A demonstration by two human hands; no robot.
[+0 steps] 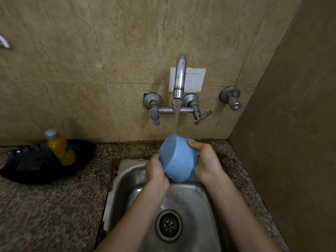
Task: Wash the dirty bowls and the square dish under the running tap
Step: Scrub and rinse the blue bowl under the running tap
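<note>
Blue bowl point(177, 158): held above the back part of the steel sink point(198, 200), tilted, its base turned toward the camera and its upper edge just under the water stream point(176, 122). The stream meets the bowl at its top rim.

Left hand point(156, 170): closed on the bowl's left side, fingers hidden behind it. Right hand point(206, 160): gripping the bowl's right side, fingertips curled over the upper edge. Both forearms reach in from the bottom of the frame.

Tap point(180, 77): wall-mounted, running, directly behind and above the bowl, with a lever valve on each side. A further valve point(231, 98) sits apart to the right on the wall.

Sink drain point(168, 225): open, below the hands.

Speckled stone tabletop point(54, 206): surrounds the sink. On its left, a yellow bottle point(61, 148) with a grey cap leans on a black plastic bag point(36, 166).
</note>
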